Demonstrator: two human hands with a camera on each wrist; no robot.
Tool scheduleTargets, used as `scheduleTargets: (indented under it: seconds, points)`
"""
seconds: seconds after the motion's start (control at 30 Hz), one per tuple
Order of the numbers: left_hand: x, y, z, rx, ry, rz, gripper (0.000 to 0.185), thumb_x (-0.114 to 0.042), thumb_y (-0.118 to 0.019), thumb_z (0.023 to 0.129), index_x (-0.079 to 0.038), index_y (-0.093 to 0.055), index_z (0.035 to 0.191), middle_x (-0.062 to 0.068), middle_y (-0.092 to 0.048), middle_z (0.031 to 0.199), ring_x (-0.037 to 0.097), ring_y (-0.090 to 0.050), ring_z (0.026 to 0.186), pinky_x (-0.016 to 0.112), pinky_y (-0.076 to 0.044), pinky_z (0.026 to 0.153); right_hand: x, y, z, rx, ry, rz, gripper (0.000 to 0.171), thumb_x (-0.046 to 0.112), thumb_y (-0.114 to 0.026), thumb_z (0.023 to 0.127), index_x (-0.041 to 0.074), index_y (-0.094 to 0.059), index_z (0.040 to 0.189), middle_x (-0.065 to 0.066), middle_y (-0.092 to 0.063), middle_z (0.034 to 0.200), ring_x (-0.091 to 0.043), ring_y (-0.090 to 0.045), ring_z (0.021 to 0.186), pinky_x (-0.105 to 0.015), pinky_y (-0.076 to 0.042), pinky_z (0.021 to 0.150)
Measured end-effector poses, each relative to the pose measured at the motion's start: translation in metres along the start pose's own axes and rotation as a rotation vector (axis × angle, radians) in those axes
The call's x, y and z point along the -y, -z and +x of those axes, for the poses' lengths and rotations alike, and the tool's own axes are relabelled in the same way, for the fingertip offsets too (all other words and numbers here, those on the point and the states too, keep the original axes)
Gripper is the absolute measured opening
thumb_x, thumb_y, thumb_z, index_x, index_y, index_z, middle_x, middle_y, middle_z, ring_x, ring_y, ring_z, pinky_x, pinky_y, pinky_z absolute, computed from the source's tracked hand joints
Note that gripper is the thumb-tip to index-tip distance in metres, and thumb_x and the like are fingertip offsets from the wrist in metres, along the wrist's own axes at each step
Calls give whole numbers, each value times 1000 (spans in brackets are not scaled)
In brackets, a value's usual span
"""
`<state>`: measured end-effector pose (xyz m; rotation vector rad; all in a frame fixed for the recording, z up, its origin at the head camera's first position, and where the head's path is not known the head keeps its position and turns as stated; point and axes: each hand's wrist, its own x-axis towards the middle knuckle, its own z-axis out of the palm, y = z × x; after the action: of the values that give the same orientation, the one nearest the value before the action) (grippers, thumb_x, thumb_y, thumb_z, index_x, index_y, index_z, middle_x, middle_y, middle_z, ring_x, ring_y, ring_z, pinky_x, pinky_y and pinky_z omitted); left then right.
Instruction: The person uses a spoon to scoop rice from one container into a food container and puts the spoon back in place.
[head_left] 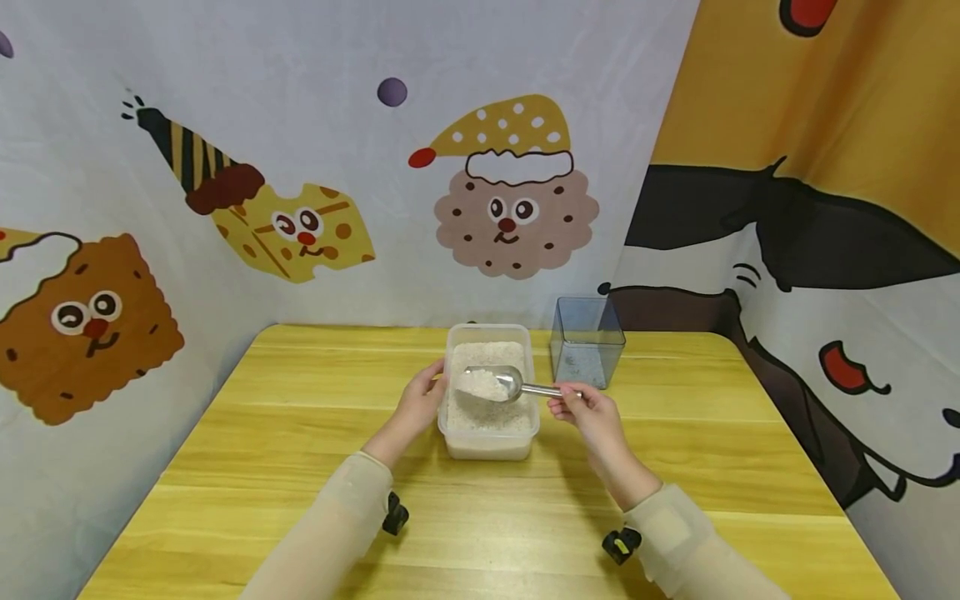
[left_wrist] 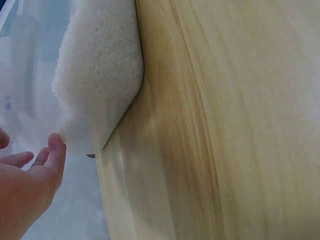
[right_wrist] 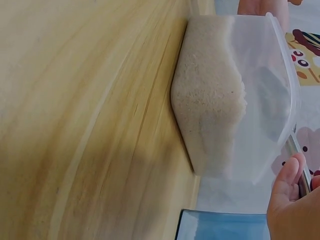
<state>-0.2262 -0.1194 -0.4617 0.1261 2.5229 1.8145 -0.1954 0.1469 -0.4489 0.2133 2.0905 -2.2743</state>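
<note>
A clear plastic container (head_left: 489, 446) of white rice (right_wrist: 207, 95) stands on the table. My left hand (head_left: 417, 410) touches its left side; in the left wrist view the fingers (left_wrist: 56, 145) lie against the wall, fairly straight. With my right hand (head_left: 596, 421) I grip the handle of a metal scoop (head_left: 514, 382). The scoop is held level over the container, its bowl on the left and heaped with rice. In the right wrist view the handle shows between thumb and fingers, while the bowl is only dimly visible behind the container wall.
A blue-tinted clear square container (head_left: 588, 342) stands behind my right hand, at the table's back edge, with a little something at its bottom. The yellow wooden table (head_left: 300, 433) meets a printed cloth backdrop (head_left: 390, 250) at the back. Dark wrist cameras sit on both sleeves.
</note>
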Motion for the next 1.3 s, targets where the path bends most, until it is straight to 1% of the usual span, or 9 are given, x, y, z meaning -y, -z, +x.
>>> scheduleTargets:
  seconds: [0.13, 0.3, 0.53, 0.7, 0.77, 0.93, 1.0, 1.17, 1.3]
  points:
    - [9, -2, 4, -14, 5, 12, 43, -10, -44, 101, 2, -38, 142, 22, -45, 141, 38, -53, 119, 45, -51, 93, 0, 2, 0, -9, 4, 4, 31, 9, -47, 99, -14, -54, 118, 0, -67, 77, -10, -66, 73, -27, -57, 75]
    - [9, -2, 4, -22, 1, 10, 43, -10, -44, 100, 2, -39, 141, 22, -46, 140, 38, -54, 118, 44, -51, 92, 1, 5, 1, -22, 5, 11, 31, 10, -47, 99, -14, -54, 119, 2, -67, 75, -8, -65, 72, -26, -57, 74]
    - [11, -1, 5, -17, 31, -14, 43, -13, -44, 101, -1, -39, 142, 18, -46, 141, 35, -54, 119, 44, -50, 94, 2, 8, 1, -24, 7, 46, 33, 11, -48, 99, -14, -52, 120, 3, -67, 75, -8, -65, 73, -22, -56, 73]
    - [12, -2, 6, -17, 10, -10, 43, -11, -44, 101, 1, -40, 142, 21, -46, 140, 37, -54, 118, 44, -51, 93, 3, 11, 1, -28, 19, 74, 33, 11, -48, 99, -15, -51, 119, 3, -67, 74, -8, -65, 72, -21, -56, 71]
    - [9, -2, 4, -14, -3, -11, 43, -9, -44, 100, 3, -39, 141, 24, -46, 139, 39, -53, 118, 45, -51, 92, 4, 12, 2, -30, 22, 80, 33, 12, -49, 99, -15, -52, 119, 3, -68, 74, -8, -65, 72, -21, -56, 71]
    - [-12, 2, -6, 5, -12, -32, 42, -4, -43, 99, 9, -38, 139, 30, -43, 138, 44, -52, 118, 48, -51, 92, 7, 13, 2, -24, 27, 92, 33, 14, -49, 99, -13, -53, 118, 3, -68, 74, -8, -65, 72, -21, -56, 71]
    - [-16, 3, -8, 7, -16, -32, 42, -3, -43, 99, 11, -37, 139, 30, -43, 138, 45, -51, 118, 49, -50, 92, 8, 13, 2, -20, 27, 99, 33, 14, -49, 99, -13, -53, 118, 3, -68, 74, -8, -65, 72, -21, -56, 71]
    - [3, 0, 1, -9, -18, -14, 43, -8, -43, 100, 6, -38, 141, 26, -43, 140, 41, -52, 119, 47, -50, 94, 13, 15, 2, -24, 21, 131, 32, 15, -50, 99, -11, -54, 116, 3, -69, 75, -7, -65, 72, -20, -56, 71]
    - [16, -2, 7, -15, -17, 3, 43, -12, -43, 101, 3, -39, 141, 22, -44, 141, 38, -52, 119, 44, -50, 94, 19, 18, 4, -35, 25, 159, 27, 18, -51, 98, -5, -58, 110, 3, -70, 74, -7, -66, 71, -20, -55, 71]
